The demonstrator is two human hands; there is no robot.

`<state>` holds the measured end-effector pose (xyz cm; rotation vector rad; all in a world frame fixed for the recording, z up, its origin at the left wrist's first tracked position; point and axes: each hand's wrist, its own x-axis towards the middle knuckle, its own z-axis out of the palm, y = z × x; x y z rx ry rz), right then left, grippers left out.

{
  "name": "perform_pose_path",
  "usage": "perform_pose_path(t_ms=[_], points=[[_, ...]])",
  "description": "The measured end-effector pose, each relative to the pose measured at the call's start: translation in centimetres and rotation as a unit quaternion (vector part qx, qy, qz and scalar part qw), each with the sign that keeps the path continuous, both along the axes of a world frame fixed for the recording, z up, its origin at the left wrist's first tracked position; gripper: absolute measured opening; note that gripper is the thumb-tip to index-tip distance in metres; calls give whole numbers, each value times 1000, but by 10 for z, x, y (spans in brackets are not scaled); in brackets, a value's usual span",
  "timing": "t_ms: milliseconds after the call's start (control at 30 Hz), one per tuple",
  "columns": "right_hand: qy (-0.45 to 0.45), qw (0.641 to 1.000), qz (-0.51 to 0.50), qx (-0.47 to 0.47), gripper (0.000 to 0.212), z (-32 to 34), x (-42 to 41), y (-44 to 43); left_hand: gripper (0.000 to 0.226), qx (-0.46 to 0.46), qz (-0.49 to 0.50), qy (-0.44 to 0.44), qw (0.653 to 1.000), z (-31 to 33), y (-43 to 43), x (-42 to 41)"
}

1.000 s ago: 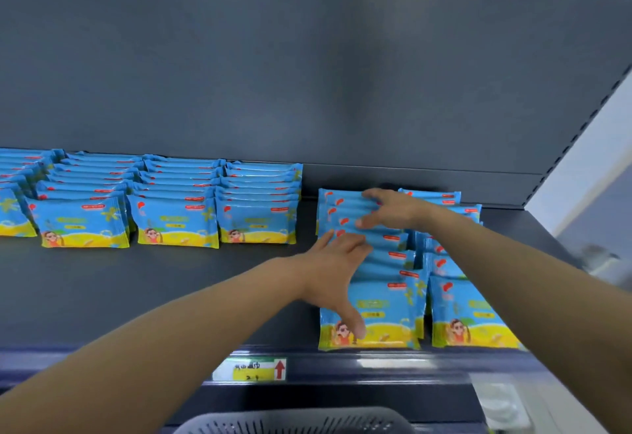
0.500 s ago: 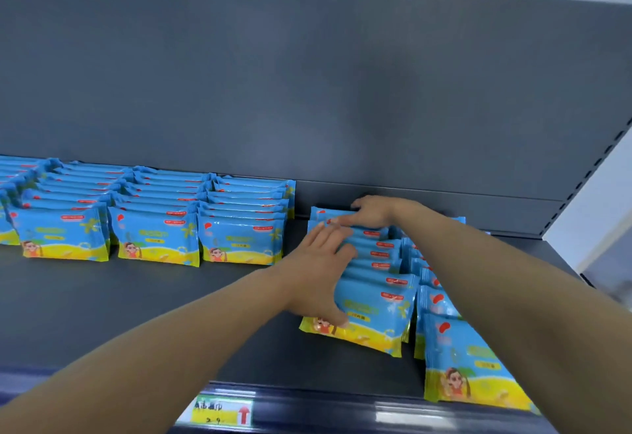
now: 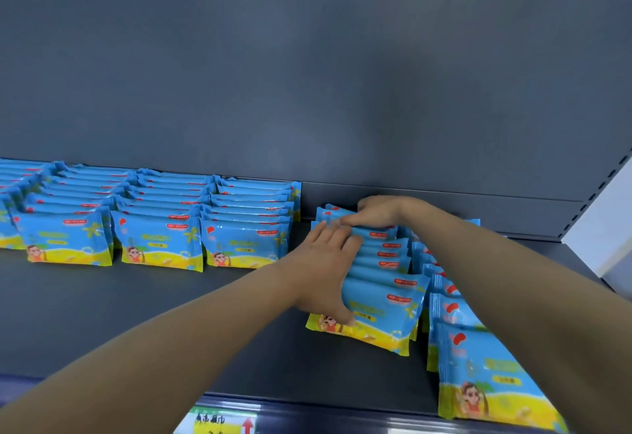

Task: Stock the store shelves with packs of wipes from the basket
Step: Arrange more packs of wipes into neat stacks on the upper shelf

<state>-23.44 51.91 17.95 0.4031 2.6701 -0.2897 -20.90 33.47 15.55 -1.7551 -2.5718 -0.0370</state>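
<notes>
A row of blue and yellow wipes packs [image 3: 383, 300] stands slanted on the dark shelf [image 3: 171, 324], right of centre. My left hand [image 3: 325, 273] lies against the row's left side, thumb on the front pack's face. My right hand [image 3: 376, 211] grips the row's rear end near the back panel. The row is squeezed between both hands. A second row of packs [image 3: 478, 382] runs just to the right, partly hidden by my right forearm. The basket is out of view.
Several neat rows of the same packs [image 3: 160, 238] fill the shelf's left half against the back panel [image 3: 307, 74]. A price label [image 3: 222, 421] sits on the shelf's front lip. The perforated upright [image 3: 595, 194] ends the shelf at the right.
The row between my hands has slid back from the shelf's front edge and turned slightly. My view has risen, so the basket rim has dropped out of sight.
</notes>
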Motion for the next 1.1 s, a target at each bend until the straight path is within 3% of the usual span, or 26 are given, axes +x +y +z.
perform_pose_path(t_ms=[167,267,333,500,667,800,900,1000,1100], points=[[53,995,-21,-85,63,12,10,1,98,42,6,58,997,-5,-3,5],[131,983,-11,-124,40,18,13,-2,95,37,31,106,993,-3,-2,1],[175,973,-30,-148,48,18,14,-4,88,28,58,117,991,-2,0,-5],[279,932,-125,-195,41,8,21,-1,97,-41,111,102,988,6,5,-22],[265,904,-215,-259,40,7,34,-6,110,-82,132,34,987,9,7,-27],[239,785,-334,-464,28,0,34,-18,115,-84,132,-34,987,14,10,-33],[256,715,-382,-526,29,3,36,-24,117,-92,132,-25,987,13,10,-35],[274,697,-390,-535,31,8,39,-22,114,-77,128,-13,989,11,7,-35],[254,711,-391,-526,31,8,47,-22,107,-66,124,-14,990,8,7,-33]])
